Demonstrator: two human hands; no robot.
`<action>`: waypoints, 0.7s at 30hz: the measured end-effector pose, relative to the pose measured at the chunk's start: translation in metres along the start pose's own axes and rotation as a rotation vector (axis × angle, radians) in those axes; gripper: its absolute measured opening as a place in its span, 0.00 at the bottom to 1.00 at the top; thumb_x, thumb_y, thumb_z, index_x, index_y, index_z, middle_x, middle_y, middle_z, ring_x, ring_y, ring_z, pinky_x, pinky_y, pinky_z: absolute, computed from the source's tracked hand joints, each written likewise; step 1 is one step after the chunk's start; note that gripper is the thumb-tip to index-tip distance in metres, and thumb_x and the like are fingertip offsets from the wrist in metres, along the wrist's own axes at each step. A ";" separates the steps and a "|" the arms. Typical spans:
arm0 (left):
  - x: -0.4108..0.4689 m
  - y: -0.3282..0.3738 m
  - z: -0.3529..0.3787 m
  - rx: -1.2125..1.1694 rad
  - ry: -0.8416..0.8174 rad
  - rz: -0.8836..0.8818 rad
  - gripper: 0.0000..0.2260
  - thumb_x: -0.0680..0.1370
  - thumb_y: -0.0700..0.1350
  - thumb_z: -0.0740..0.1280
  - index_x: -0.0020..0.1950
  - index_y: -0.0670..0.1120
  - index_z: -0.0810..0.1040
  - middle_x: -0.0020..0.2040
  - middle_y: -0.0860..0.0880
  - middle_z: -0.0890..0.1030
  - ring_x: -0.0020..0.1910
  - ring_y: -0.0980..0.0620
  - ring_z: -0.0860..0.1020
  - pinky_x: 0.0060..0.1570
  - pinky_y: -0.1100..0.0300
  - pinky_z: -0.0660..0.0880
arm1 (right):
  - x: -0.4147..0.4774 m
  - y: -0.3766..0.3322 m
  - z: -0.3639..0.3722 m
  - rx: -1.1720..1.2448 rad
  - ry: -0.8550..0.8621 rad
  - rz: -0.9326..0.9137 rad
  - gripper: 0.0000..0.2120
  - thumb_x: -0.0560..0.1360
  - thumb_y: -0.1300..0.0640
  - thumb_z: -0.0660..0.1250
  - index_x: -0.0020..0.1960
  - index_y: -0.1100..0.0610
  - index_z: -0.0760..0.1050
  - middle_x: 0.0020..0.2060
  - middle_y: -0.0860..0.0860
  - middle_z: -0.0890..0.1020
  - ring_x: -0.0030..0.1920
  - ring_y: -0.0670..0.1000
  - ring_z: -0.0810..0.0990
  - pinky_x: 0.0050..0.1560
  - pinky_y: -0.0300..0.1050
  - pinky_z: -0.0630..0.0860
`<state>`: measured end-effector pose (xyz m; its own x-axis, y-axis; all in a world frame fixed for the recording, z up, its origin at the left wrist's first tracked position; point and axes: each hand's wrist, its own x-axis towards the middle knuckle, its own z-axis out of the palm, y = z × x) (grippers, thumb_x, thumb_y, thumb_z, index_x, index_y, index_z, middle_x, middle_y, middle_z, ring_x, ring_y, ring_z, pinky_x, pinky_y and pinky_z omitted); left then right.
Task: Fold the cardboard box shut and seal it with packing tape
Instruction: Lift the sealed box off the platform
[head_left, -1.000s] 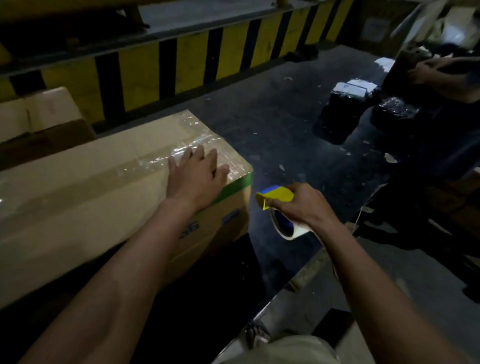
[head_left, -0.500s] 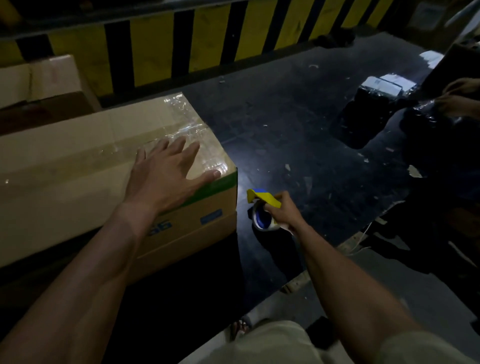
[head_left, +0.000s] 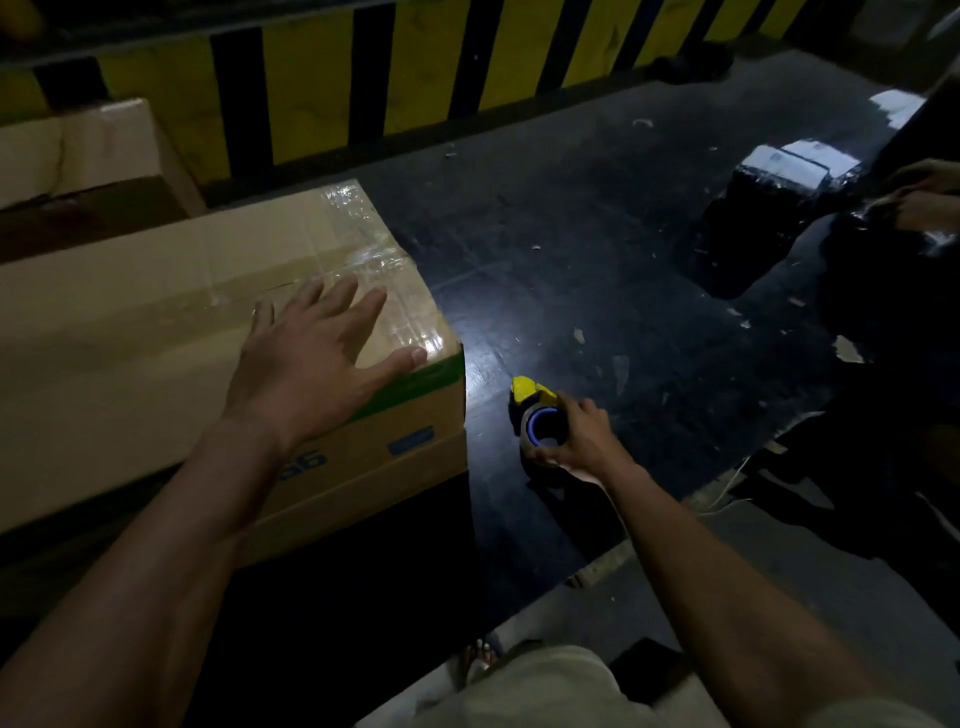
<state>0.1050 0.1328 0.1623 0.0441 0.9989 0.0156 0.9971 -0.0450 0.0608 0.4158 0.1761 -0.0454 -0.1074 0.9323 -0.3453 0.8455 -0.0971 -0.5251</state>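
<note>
Both hands are engaged. The left hand (head_left: 311, 364) lies flat with fingers spread on the box (head_left: 130, 322) top at its right end, thumb on the front edge. A second ago it pressed the tape seam (head_left: 374, 265) farther back. The right hand (head_left: 582, 441) grips the dispenser (head_left: 537, 415), now lowered to the floor (head_left: 571, 234) just right of the box.

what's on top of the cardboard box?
Clear tape along the seam and over the right end of the box, plus the left hand spread flat. The hand hides part of the tape; contents unseen.
</note>
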 end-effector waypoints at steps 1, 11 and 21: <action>0.000 0.000 0.000 0.002 -0.004 -0.001 0.43 0.71 0.80 0.40 0.81 0.59 0.54 0.82 0.53 0.53 0.81 0.48 0.51 0.76 0.37 0.51 | 0.001 0.001 0.000 -0.009 0.013 -0.008 0.44 0.62 0.37 0.75 0.73 0.48 0.62 0.61 0.57 0.70 0.64 0.61 0.66 0.62 0.53 0.70; -0.014 -0.003 -0.015 -0.341 0.136 -0.112 0.30 0.80 0.66 0.57 0.77 0.51 0.67 0.77 0.50 0.68 0.75 0.48 0.65 0.69 0.49 0.64 | 0.008 -0.076 -0.049 0.081 0.082 -0.134 0.29 0.77 0.46 0.66 0.72 0.62 0.68 0.65 0.64 0.75 0.66 0.63 0.74 0.63 0.52 0.70; -0.088 -0.115 -0.026 -0.219 0.421 -0.435 0.17 0.80 0.55 0.62 0.53 0.44 0.82 0.51 0.42 0.83 0.45 0.43 0.78 0.43 0.53 0.74 | -0.032 -0.239 -0.094 0.181 -0.058 -0.484 0.24 0.76 0.39 0.65 0.68 0.47 0.69 0.60 0.47 0.80 0.58 0.50 0.80 0.55 0.50 0.77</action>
<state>-0.0154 0.0500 0.1800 -0.4342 0.8378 0.3310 0.8806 0.3174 0.3517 0.2661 0.2021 0.1643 -0.4973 0.8648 -0.0693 0.5883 0.2774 -0.7595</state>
